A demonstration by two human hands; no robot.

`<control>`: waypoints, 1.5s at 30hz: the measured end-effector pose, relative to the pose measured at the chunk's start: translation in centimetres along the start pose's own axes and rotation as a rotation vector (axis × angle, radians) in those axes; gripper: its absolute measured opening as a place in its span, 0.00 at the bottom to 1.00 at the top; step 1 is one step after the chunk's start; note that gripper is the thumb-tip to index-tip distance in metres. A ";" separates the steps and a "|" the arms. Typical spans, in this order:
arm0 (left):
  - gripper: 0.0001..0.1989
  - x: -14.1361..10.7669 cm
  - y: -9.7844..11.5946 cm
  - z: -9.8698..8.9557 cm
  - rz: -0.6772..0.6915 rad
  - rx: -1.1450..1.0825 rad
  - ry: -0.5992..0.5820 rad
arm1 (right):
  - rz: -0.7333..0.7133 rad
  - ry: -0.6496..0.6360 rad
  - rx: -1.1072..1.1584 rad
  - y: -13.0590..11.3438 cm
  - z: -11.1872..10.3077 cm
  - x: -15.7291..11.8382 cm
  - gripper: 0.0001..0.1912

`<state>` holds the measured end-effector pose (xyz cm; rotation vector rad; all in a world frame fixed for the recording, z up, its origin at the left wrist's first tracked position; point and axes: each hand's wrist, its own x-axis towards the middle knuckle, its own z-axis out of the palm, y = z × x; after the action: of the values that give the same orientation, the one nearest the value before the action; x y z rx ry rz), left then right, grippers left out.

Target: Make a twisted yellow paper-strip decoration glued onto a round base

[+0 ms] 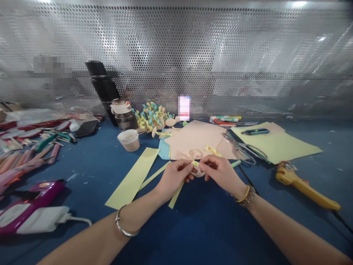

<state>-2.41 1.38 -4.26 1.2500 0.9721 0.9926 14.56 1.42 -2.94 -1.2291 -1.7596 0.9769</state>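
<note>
Yellow paper piece [195, 163], probably light and easily creased, suits an edge grip; left hand [176, 173] and right hand [218, 170] pinch it between narrowed fingers [188, 169].

No lettering can be read: the small pale marking on the tall black flask [102, 85] is illegible, and the lit screen [184, 107] to the flask's right is pixelated.

A small yellow paper piece [195, 163] sits between the fingertips [189, 168], a pale rounded piece [198, 172] just below, partly hidden.
</note>
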 end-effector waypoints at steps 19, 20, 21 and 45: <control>0.12 -0.1 0.0 0.1 0.029 0.095 0.049 | -0.026 -0.038 -0.060 0.1 0.3 -0.2 0.09; 0.12 -0.1 0.0 0.1 0.032 0.096 0.052 | -0.028 -0.038 -0.062 0.1 0.2 -0.2 0.09; 0.11 -0.1 0.0 0.1 0.034 0.097 0.056 | -0.028 -0.036 -0.064 0.1 0.2 -0.2 0.09; 0.11 -0.1 -0.2 0.0 0.032 0.034 0.075 | -0.015 -0.011 -0.038 0.1 0.1 -0.2 0.10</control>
<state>-2.46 1.31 -4.48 1.2668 1.0337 1.0584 14.53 1.23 -3.12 -1.2345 -1.8016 0.9470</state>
